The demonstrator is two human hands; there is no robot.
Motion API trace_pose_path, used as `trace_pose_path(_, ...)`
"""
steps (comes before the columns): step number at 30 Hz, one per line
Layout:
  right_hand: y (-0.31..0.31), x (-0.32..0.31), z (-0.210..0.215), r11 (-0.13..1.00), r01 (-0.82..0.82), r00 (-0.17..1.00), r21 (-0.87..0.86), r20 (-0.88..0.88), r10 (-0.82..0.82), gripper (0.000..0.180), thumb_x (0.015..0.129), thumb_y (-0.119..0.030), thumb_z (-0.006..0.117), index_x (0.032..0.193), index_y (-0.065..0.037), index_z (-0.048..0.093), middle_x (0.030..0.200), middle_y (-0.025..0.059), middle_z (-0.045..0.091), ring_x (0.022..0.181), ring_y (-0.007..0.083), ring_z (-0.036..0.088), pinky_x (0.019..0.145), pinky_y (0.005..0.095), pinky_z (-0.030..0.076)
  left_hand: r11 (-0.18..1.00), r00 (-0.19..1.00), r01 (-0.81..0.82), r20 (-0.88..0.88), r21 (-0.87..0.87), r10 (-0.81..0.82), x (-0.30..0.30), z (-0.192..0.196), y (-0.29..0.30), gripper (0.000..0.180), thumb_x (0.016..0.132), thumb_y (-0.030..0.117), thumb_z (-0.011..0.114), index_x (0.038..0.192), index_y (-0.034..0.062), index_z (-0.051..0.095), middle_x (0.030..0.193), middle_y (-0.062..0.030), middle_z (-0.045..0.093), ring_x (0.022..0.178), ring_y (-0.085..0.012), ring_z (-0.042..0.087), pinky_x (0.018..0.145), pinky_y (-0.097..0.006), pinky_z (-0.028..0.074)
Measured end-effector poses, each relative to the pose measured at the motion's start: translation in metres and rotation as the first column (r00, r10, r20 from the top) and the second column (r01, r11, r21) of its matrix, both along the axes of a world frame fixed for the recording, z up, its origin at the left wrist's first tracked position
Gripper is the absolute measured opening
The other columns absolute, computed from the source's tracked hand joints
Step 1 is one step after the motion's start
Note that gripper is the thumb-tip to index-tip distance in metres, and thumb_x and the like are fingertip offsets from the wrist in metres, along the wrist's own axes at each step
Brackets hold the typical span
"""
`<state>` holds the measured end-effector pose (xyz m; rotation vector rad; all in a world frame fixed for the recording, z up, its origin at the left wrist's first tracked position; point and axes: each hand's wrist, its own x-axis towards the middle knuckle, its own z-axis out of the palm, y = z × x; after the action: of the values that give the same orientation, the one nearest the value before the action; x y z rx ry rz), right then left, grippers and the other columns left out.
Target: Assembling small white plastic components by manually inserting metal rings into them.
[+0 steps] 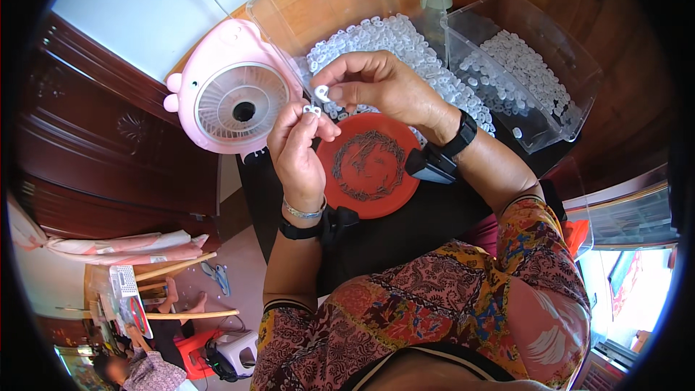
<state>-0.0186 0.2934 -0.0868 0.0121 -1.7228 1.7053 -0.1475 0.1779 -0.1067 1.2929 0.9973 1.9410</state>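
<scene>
Resting on a dark table (pixel 405 224), red plate (pixel 340 192), wood-panelled room

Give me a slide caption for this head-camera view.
Left hand and right hand each pinch a small white ring above a red plate, beside a pink fan.
</scene>
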Motion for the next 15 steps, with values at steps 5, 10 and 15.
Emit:
trace_pose_path(5,0.0102,0.0078,0.0028,0.999,-0.024,0.997,-0.031,0.072,0.026,0.020,0.087,-0.003,0.062,0.107,-0.004,0.067,0.086,0.0002,0.066,0.071,0.0060,0.056,0.067,0.0203,0.048,0.993,0.992,-0.061,-0.115,-0.104,0.049,0.0019,-0.0014,0.0044,0.016,0.087,0.008,0.049,0.073,0.0018,0.048,0.064,-0.0033,0.050,0.060,-0.0098,0.047,0.061,-0.024,0.043)
trace_pose_path(10,0.0150,0.0085,0.0012,1.000,-0.022,0.996,0.020,0.089,0.020,0.018,0.086,-0.004,0.063,0.103,-0.003,0.067,0.083,-0.0004,0.065,0.071,0.0057,0.054,0.066,0.0204,0.046,0.992,0.995,-0.055,-0.086,-0.114,0.046,0.0060,-0.0019,0.0075,0.018,0.087,0.008,0.049,0.069,0.0033,0.046,0.063,-0.0017,0.047,0.059,-0.0085,0.046,0.059,-0.023,0.042)
trace_pose_path(15,0.0135,0.0100,0.0042,0.995,0.028,0.992,0.092,0.121,-0.039,0.017,0.086,-0.005,0.064,0.102,-0.003,0.068,0.083,-0.0005,0.065,0.073,0.0054,0.055,0.067,0.0204,0.046,0.992,0.996,-0.045,-0.088,-0.116,0.035,0.0055,-0.0011,0.0074,0.019,0.087,0.008,0.049,0.069,0.0041,0.045,0.063,-0.0012,0.047,0.058,-0.0076,0.045,0.058,-0.023,0.042)
